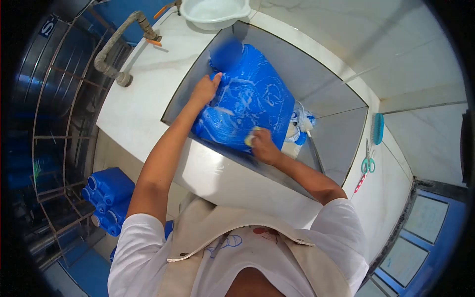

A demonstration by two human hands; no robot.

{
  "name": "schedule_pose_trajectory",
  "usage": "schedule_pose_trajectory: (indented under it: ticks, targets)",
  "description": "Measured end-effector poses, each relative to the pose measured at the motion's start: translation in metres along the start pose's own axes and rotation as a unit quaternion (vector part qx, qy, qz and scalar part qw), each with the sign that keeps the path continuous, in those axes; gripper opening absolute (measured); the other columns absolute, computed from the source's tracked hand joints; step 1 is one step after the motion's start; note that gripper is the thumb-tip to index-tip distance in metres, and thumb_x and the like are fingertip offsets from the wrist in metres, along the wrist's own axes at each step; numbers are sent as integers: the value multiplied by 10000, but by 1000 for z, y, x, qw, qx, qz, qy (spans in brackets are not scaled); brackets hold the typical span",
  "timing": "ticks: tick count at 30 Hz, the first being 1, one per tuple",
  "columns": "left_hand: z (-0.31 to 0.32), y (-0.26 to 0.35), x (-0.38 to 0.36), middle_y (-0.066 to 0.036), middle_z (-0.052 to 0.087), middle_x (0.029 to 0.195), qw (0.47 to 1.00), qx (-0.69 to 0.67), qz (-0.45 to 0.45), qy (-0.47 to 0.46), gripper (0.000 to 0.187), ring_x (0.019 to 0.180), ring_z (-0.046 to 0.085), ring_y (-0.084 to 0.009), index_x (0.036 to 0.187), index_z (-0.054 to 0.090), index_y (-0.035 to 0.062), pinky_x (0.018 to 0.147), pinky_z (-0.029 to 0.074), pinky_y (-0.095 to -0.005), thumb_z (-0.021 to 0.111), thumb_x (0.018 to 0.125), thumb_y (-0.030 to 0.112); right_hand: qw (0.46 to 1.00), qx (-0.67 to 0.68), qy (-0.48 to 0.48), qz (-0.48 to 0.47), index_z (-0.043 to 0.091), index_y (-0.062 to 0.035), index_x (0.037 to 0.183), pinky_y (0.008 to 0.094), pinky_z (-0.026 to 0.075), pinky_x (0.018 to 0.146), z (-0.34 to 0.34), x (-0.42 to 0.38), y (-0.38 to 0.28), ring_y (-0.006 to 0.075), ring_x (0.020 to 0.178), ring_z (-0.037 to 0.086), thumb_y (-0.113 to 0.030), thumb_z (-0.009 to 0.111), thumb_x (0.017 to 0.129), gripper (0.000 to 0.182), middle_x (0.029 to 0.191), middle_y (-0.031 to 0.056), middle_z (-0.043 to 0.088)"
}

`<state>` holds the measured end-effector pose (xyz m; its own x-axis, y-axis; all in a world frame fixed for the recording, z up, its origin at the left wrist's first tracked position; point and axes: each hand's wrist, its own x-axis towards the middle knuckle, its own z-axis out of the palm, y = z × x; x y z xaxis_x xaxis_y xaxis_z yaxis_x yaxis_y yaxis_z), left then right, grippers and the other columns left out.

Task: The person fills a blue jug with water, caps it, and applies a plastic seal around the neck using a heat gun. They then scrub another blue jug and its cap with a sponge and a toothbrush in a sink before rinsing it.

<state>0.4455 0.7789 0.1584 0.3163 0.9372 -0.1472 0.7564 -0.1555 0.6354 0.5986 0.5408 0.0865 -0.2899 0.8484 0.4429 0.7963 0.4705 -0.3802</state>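
Observation:
A big blue plastic water jug, streaked with white suds, lies tilted inside the grey-walled sink. My left hand is closed on its left side near the upper end, where part of the grip is hidden. My right hand is closed around a yellow-green sponge, pressed against the jug's lower right part. Beside the jug, at the sink's bottom, lie blue-and-white plastic items that I cannot make out fully.
A white basin stands on the far counter edge, near a bent pipe tap. On the right ledge are a teal brush and teal-handled scissors. Several blue jugs sit on the floor beside a metal rack.

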Motion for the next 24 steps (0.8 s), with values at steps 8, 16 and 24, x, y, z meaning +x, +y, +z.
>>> schedule_pose_trajectory:
  ticks: [8,16,24]
  targets:
    - [-3,-2,-5,-347,559,979,999,-6,-17,-38,724,981,532,-464,981,545,-109,850,413,-468,386,858,587,890,-73,117,435,518,-14,831,480,355,668,33,-50,134,373,826,466,-127,491,790,123,830,188,502]
    - [-4,3,-1,-349,559,973,999,-3,-34,-33,723,973,532,-471,987,543,-110,845,415,-470,388,858,584,984,-34,143,101,376,82,1208,500,262,993,3,73,21,424,1158,357,-191,505,860,460,1235,267,389]
    - [-3,8,-2,-342,566,971,999,29,-31,-14,681,970,532,-477,978,562,-93,853,416,-467,385,869,555,819,-51,171,545,384,83,1241,485,290,971,59,-47,147,409,1143,388,-270,439,899,495,1223,295,408]
